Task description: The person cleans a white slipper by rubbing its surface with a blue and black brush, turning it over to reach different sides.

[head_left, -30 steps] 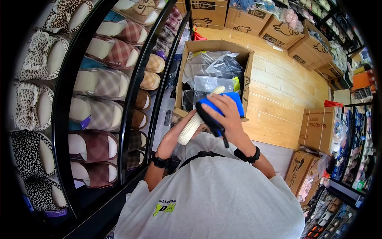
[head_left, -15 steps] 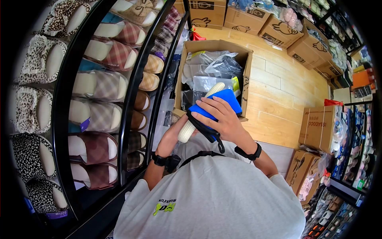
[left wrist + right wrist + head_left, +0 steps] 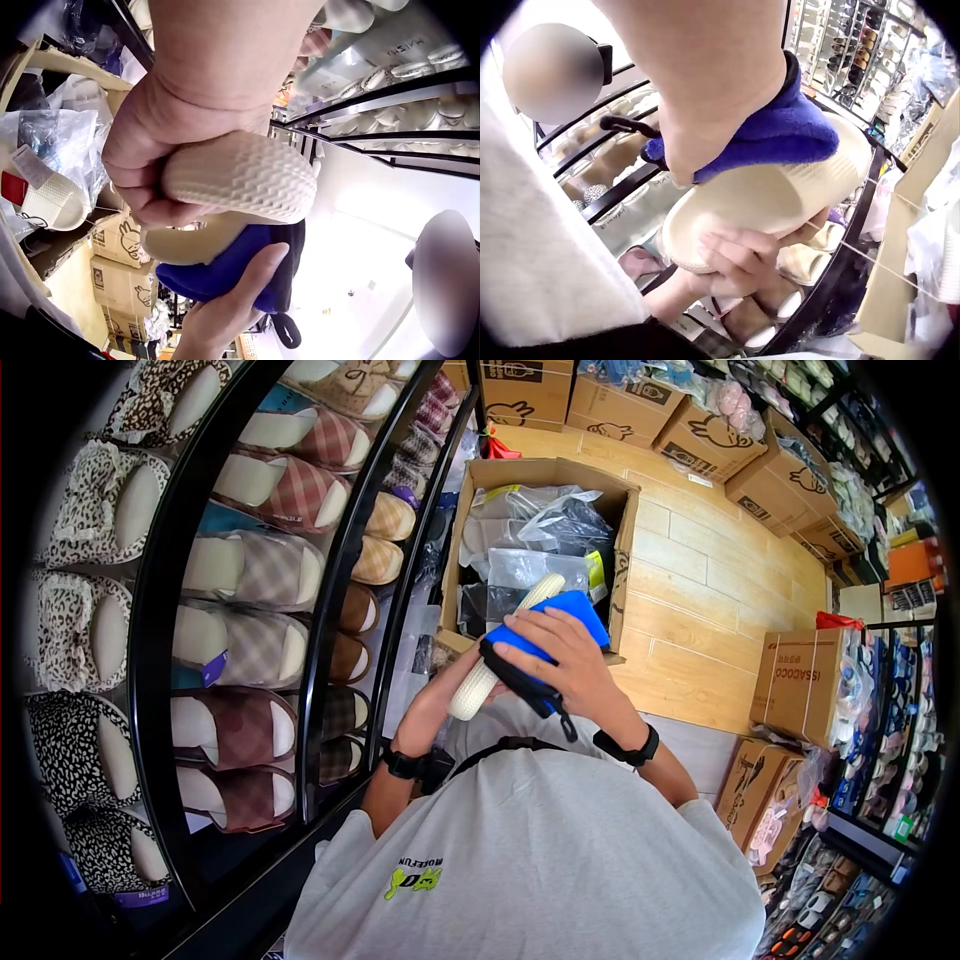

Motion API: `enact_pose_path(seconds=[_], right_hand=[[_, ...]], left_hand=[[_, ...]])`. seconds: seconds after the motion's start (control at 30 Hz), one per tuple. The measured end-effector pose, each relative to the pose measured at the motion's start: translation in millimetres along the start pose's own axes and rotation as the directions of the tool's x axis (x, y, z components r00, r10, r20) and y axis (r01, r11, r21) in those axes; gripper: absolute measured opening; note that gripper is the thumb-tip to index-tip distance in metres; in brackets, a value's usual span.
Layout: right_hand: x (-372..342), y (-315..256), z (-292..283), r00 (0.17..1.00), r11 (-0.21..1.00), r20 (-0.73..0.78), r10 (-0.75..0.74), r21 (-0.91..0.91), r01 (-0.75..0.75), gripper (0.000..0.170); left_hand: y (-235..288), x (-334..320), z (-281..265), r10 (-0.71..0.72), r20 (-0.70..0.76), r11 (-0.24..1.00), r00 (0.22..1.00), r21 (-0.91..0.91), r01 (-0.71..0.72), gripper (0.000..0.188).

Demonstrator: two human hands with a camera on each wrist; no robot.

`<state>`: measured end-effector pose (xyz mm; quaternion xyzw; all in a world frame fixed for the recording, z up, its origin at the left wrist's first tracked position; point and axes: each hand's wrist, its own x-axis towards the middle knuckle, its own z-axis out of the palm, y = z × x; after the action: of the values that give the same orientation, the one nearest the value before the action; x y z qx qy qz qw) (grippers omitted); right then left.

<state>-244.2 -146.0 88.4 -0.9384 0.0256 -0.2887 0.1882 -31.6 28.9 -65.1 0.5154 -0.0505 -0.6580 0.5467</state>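
My left hand [image 3: 437, 695] grips a cream slipper [image 3: 474, 688] with a textured outer surface, holding it tilted in front of my waist. In the left wrist view, its fingers curl round the slipper [image 3: 247, 176]. My right hand [image 3: 575, 662] holds a blue plush cloth [image 3: 582, 614] with black trim and a black loop, fingers on top and thumb [image 3: 264, 271] on the other face. The cloth lies against the slipper, overlapping its opening in the right wrist view. Another cream slipper [image 3: 64, 202], with a tag, shows by the open carton in the left wrist view.
An open carton [image 3: 628, 540] full of bagged items stands just beyond my hands. Close on the left is a black-framed rack [image 3: 318, 600] of slippers. More cartons [image 3: 615, 412] line the far side, and others stand at right on the wood floor [image 3: 690, 650].
The blue cloth and right hand shift slightly toward my body and left, then a little back to the right. The left hand keeps its grip on the slipper, which moves only slightly.
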Motion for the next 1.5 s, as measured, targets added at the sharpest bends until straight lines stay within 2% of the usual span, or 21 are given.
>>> enact_pose_path(seconds=[0.03, 0.07, 0.1, 0.2, 0.23, 0.27, 0.3, 0.43, 0.47, 0.5, 0.63, 0.7, 0.73, 0.8, 0.83, 0.97, 1.03, 1.07, 1.2, 1.33, 1.5], right_hand=[[0, 3, -2, 0.997, 0.998, -0.042, 0.060, 0.012, -0.060, 0.065], [1, 5, -2, 0.989, 0.993, -0.083, 0.120, 0.025, -0.118, 0.060], [1, 8, -1, 0.983, 0.988, -0.102, 0.154, 0.012, -0.153, 0.059], [6, -2, -3, 0.978, 0.986, -0.123, 0.166, -0.006, -0.168, 0.060], [4, -4, -1, 0.985, 0.991, -0.110, 0.132, -0.002, -0.133, 0.059], [2, -4, 1, 0.996, 0.998, -0.064, 0.058, -0.033, -0.060, 0.067], [1, -4, 3, 0.999, 0.999, -0.032, 0.030, -0.032, -0.031, 0.067], [3, 1, -5, 0.995, 0.996, -0.045, 0.093, -0.009, -0.093, 0.068], [4, 3, -4, 0.987, 0.991, -0.093, 0.131, 0.008, -0.130, 0.069], [6, 0, -5, 0.983, 0.989, -0.104, 0.148, 0.003, -0.149, 0.065], [8, -10, -4, 0.994, 0.996, -0.064, 0.088, -0.020, -0.090, 0.059], [5, -9, 1, 0.998, 0.999, -0.039, 0.048, 0.015, -0.047, 0.057], [5, -7, -1, 0.999, 0.999, -0.019, 0.045, 0.018, -0.044, 0.057], [6, -2, -5, 0.991, 0.992, -0.053, 0.123, 0.016, -0.122, 0.066], [5, 1, -1, 0.983, 0.987, -0.088, 0.162, 0.016, -0.161, 0.065], [7, -7, -1, 0.982, 0.986, -0.091, 0.164, 0.035, -0.162, 0.065], [5, -11, -2, 0.994, 0.993, -0.032, 0.101, 0.059, -0.099, 0.066], [5, -11, -1, 0.998, 0.995, -0.012, 0.068, 0.072, -0.067, 0.067], [3, 0, -5, 0.980, 0.982, -0.099, 0.171, 0.097, -0.161, 0.070], [0, -5, -2, 0.977, 0.983, -0.112, 0.184, 0.046, -0.180, 0.069], [-2, -4, -6, 0.994, 0.995, -0.023, 0.102, -0.002, -0.102, 0.069]], left_hand=[[6, 5, -2, -0.001, -0.002, 1.000, 1.000, 0.000, 0.001, 0.059], [28, 5, 10, -0.132, 0.313, 0.974, 0.941, -0.135, 0.181, 0.058], [39, 5, 17, -0.192, 0.609, 0.901, 0.770, -0.201, 0.384, 0.056], [41, 4, 24, -0.145, 0.621, 0.911, 0.770, -0.220, 0.349, 0.057], [34, -2, 26, -0.147, 0.621, 0.911, 0.770, -0.219, 0.350, 0.057], [22, -13, 27, -0.075, 0.273, 0.981, 0.959, -0.150, 0.120, 0.059], [19, -21, 34, 0.075, -0.097, 0.997, 0.992, 0.007, -0.075, 0.061], [42, -33, 54, -0.008, -0.136, 0.996, 0.991, -0.089, -0.004, 0.064], [40, -15, 35, -0.115, 0.164, 0.978, 0.980, -0.155, 0.140, 0.063], [44, -7, 30, -0.188, 0.454, 0.940, 0.871, -0.174, 0.294, 0.063], [55, -19, 50, -0.283, 0.226, 0.952, 0.932, -0.052, 0.301, 0.064], [62, -32, 70, -0.168, 0.023, 0.984, 0.986, -0.058, 0.169, 0.067], [60, -29, 66, -0.168, 0.022, 0.984, 0.986, -0.059, 0.169, 0.067], [51, -14, 49, -0.282, 0.205, 0.951, 0.937, -0.073, 0.302, 0.067], [45, -7, 41, -0.236, 0.294, 0.965, 0.926, -0.042, 0.259, 0.066], [56, -22, 60, -0.226, 0.309, 0.961, 0.924, -0.086, 0.264, 0.065], [65, -43, 83, -0.127, -0.089, 0.986, 0.988, -0.117, 0.117, 0.067], [62, -40, 78, -0.127, -0.089, 0.986, 0.988, -0.117, 0.117, 0.067], [50, -14, 45, -0.218, 0.354, 0.965, 0.910, -0.061, 0.255, 0.066], [52, -12, 52, -0.242, 0.286, 0.961, 0.927, -0.063, 0.270, 0.069], [60, -22, 69, -0.247, 0.008, 0.968, 0.969, -0.044, 0.248, 0.068]])
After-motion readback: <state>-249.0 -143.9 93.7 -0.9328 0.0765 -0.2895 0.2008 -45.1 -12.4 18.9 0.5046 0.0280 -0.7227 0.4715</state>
